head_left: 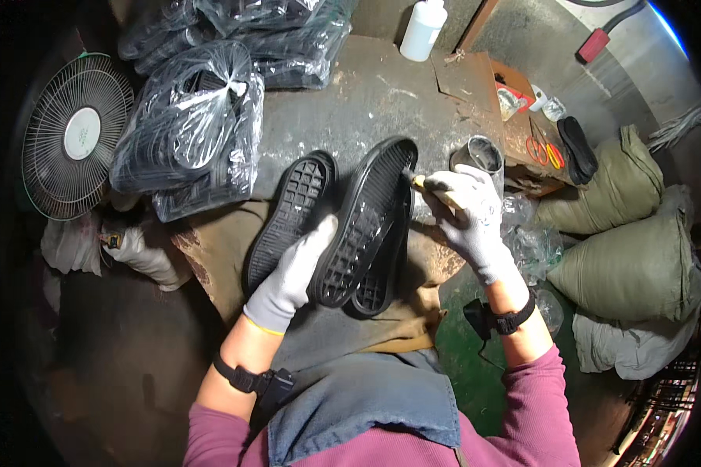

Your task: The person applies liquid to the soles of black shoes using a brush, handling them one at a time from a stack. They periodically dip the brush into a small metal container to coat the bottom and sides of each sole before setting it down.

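My left hand [294, 272], in a pale glove, grips a black shoe sole [353, 241] by its left edge, thumb on the rim and the other fingers hidden. The sole is tilted, its ribbed and waffle-patterned inner side facing up. Under it lies another black sole [375, 289], and a third sole [297, 198] rests to the left, beside my hand. My gloved right hand [469, 214] is closed on a small brush [418, 182] with a yellowish part, its tip at the sole's upper right edge. Just beyond that hand stands a cup [481, 152] with a dark inside.
Clear plastic bags of black soles [191, 132] are piled at the back left, near a fan [82, 132]. A white bottle [424, 31] stands at the back. Scissors [544, 152] and more dark soles [576, 149] lie right. Green sacks [627, 265] sit further right.
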### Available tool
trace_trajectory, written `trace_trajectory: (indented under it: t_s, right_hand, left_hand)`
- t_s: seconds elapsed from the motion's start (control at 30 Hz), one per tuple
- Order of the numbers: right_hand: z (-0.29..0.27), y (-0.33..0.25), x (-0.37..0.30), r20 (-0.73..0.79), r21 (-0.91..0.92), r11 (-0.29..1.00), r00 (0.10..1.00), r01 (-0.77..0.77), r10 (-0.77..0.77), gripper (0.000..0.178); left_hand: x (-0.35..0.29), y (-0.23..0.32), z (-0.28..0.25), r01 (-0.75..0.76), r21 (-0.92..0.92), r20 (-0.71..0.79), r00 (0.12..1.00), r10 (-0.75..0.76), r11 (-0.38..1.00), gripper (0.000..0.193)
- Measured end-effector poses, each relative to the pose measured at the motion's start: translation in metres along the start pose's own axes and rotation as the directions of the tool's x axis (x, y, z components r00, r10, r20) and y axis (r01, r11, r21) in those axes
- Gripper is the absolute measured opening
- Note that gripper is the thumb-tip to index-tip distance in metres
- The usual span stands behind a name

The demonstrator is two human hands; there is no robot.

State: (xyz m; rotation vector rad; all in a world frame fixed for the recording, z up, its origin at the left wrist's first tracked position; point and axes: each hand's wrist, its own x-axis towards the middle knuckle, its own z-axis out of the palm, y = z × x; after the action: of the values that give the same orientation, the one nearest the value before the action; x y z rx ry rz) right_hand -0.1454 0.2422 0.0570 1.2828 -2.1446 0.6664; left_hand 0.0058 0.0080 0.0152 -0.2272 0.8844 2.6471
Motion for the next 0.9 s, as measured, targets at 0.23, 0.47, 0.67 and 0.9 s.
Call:
trace_trajectory:
  t_s: [0.23, 0.47, 0.67, 0.9]
  right_hand:
    - [0.002, 0.018, 0.038, -0.034, -0.100, 0.989, 0.993, 0.111, -0.115, 0.021]
    - [0.020, 0.011, 0.033, -0.345, 0.073, 0.996, 0.938, 0.052, -0.024, 0.025]
    - [0.051, 0.002, 0.004, -0.349, 0.026, 0.991, 0.928, -0.131, 0.132, 0.015]
    - [0.061, -0.039, 0.015, -0.294, 0.403, 0.915, 0.943, -0.027, 0.157, 0.010]
  left_hand:
    - [0.001, -0.006, -0.011, 0.144, -0.324, 0.164, 0.982, -0.094, 0.935, 0.061]
    - [0.001, -0.008, -0.020, 0.171, -0.548, 0.263, 0.964, -0.026, 0.819, 0.062]
    - [0.003, -0.009, -0.012, 0.190, -0.591, 0.290, 0.957, -0.013, 0.784, 0.062]
    - [0.002, -0.009, -0.034, 0.100, -0.545, 0.299, 0.951, 0.081, 0.833, 0.063]
